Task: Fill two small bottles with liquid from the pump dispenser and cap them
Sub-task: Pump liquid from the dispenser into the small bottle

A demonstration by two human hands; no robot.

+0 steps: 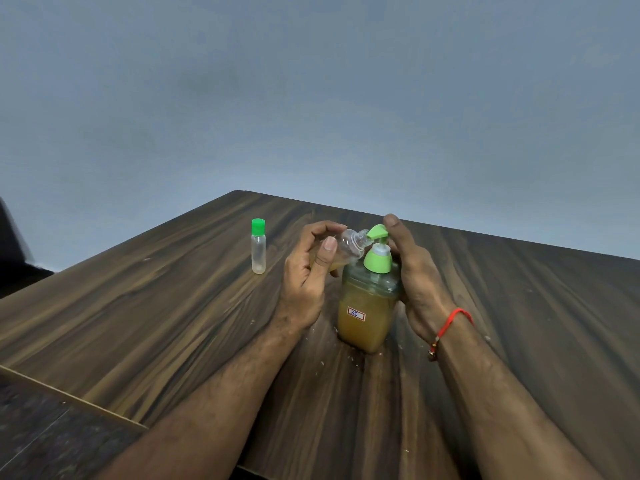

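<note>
Two small bottles (258, 251) (348, 247), one pump dispenser (369, 299), two hands (308, 282) (415, 278), one table (173, 306).

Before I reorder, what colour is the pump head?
Light green pump head, clearest in the head view.

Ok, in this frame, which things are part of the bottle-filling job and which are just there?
In the job:
- clear uncapped small bottle, gripped tilted by the left hand
- amber-filled pump dispenser with green head, right hand on it
- clear small bottle with green cap, standing apart

Just there:
- dark wooden table
- red thread bracelet
</note>
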